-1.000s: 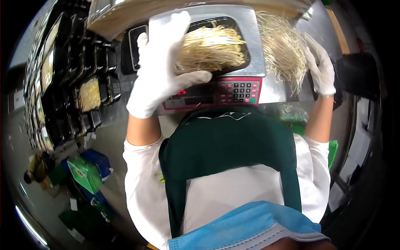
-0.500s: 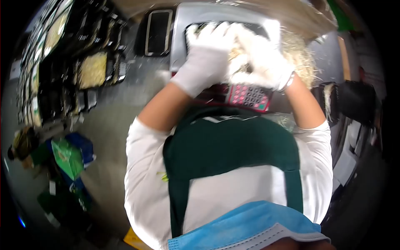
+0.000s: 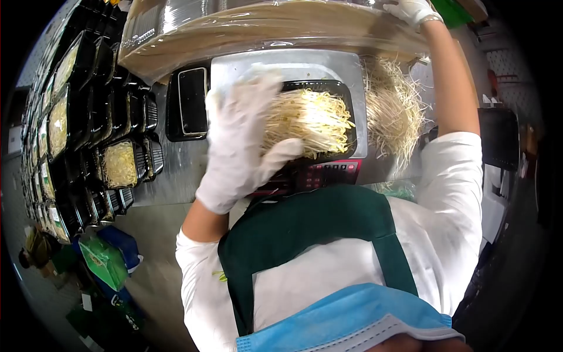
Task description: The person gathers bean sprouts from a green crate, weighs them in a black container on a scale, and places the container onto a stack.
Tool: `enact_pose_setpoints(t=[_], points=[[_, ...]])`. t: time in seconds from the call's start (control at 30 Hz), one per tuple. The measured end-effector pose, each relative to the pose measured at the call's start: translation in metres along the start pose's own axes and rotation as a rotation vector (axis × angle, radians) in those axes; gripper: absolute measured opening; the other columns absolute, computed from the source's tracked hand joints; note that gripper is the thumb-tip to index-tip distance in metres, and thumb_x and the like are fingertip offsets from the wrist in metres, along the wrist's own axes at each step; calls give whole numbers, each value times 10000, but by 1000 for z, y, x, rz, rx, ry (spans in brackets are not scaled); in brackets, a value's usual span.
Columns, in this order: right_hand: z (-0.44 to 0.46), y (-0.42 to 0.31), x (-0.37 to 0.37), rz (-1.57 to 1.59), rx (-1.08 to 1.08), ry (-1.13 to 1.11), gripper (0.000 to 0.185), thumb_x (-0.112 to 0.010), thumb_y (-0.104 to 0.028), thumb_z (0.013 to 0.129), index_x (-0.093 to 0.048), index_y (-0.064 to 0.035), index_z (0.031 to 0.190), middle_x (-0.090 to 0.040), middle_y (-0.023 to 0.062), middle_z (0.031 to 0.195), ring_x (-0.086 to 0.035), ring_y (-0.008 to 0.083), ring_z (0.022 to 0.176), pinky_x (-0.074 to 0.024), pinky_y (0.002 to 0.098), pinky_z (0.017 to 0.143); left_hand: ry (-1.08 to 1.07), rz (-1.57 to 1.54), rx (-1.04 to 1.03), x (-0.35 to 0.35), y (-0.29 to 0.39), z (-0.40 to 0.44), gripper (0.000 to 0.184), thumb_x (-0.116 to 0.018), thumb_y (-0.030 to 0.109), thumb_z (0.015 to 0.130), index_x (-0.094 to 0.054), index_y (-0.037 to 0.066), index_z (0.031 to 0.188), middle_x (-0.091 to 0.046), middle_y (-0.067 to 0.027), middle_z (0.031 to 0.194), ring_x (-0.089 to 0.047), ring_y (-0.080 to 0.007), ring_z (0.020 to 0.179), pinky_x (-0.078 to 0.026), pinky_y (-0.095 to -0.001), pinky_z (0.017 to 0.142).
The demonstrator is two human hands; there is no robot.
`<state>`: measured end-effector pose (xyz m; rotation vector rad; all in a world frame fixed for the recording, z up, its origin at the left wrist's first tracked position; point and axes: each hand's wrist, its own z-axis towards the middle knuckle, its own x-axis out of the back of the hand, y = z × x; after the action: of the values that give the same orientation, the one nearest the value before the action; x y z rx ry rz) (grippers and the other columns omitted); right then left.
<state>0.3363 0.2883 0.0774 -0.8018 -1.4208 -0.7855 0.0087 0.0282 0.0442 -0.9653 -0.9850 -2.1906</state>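
Observation:
A black tray (image 3: 353, 126) of bean sprouts (image 3: 311, 120) sits on the metal plate of a weighing scale (image 3: 359, 76). My left hand (image 3: 237, 138), in a white glove, is over the tray's left side. Its thumb is spread away from the blurred fingers, and it grips nothing. My right hand (image 3: 409, 10), also gloved, reaches to the far right corner of a film-wrapped carton (image 3: 281, 26). Its visible fingers are stretched out; the top edge of the view cuts off part of them. The scale's red keypad (image 3: 331, 174) shows in front of the tray.
Loose bean sprouts (image 3: 396, 111) are heaped right of the scale. To its left lies an empty black tray (image 3: 192, 102). Stacked packed trays (image 3: 70, 123) rise at the far left, near a green bag (image 3: 104, 261). Another black container (image 3: 498, 138) is at right.
Both hands were pressed together over the tray. My right hand has left it for the carton's far corner, and my left has shifted left, uncovering the sprouts. The view has tilted too.

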Motion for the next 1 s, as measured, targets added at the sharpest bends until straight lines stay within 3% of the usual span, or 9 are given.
enact_pose_setpoints(t=[0.3,0.4,0.5,0.57,0.63,0.77,0.83,0.9,1.0], points=[[-7,122,-36,24,-471,-142,613,-629,-281,745,-484,-91,1310,-534,108,1294,-538,257,1113,-440,332,901,301,-366,239,-14,-13,-58,553,-504,317,940,-361,-27,1349,-439,-222,1346,-438,-336,1244,-286,-426,1056],[-5,109,-40,84,-431,-115,302,-619,-270,710,-708,-123,959,-684,101,965,-626,260,892,-472,352,809,331,-351,320,-6,-11,-65,555,-414,343,977,-342,-60,1352,-427,-221,1354,-452,-303,1239,-326,-393,1055],[-19,75,-4,99,-464,282,173,-580,-230,698,-710,-121,732,-657,119,726,-624,297,720,-491,382,696,338,-452,444,3,-11,-71,518,-456,233,963,-341,-99,1344,-432,-230,1347,-462,-283,1227,-329,-365,1047],[-26,57,41,-49,-600,473,472,-615,-542,787,-690,-113,970,-670,175,1000,-666,341,892,-507,533,825,400,-472,437,3,-16,-73,456,-431,116,946,-345,-90,1344,-429,-229,1349,-457,-285,1233,-336,-376,1050],[-47,34,44,-59,-541,625,555,-653,-529,734,-665,-44,1006,-651,232,997,-629,354,989,-484,410,895,487,-448,471,9,-17,-72,437,-386,-10,910,-354,-83,1340,-423,-222,1355,-470,-281,1220,-360,-379,1041],[-131,-67,36,1266,-287,882,273,-556,-108,889,-614,24,1121,-646,158,1063,-623,215,970,-473,318,890,704,-473,429,23,-28,-45,500,-503,67,923,-309,-23,1375,-466,-197,1315,-559,-230,1089,-487,-304,874],[-134,-138,17,1131,171,791,357,-505,-61,902,-506,55,1240,-598,194,1144,-619,195,952,-502,249,781,548,-684,296,30,-11,-4,577,-553,46,898,-271,-13,1397,-546,-168,1222,-630,-164,863,-504,-258,771],[-151,-185,-1,1209,152,708,399,-504,-72,914,-450,71,1282,-580,207,1177,-622,174,934,-514,234,759,149,-1271,182,27,-6,-5,519,-534,48,906,-321,-19,1375,-519,-167,1267,-616,-193,989,-491,-284,878],[-177,-198,-32,1238,-1,819,391,-520,-96,924,-461,86,1265,-540,233,1235,-626,144,875,-524,203,731,-122,-994,446,47,18,-24,281,-578,-38,852,-589,-52,1133,-669,-90,997,-618,-127,941,-488,-254,869]])
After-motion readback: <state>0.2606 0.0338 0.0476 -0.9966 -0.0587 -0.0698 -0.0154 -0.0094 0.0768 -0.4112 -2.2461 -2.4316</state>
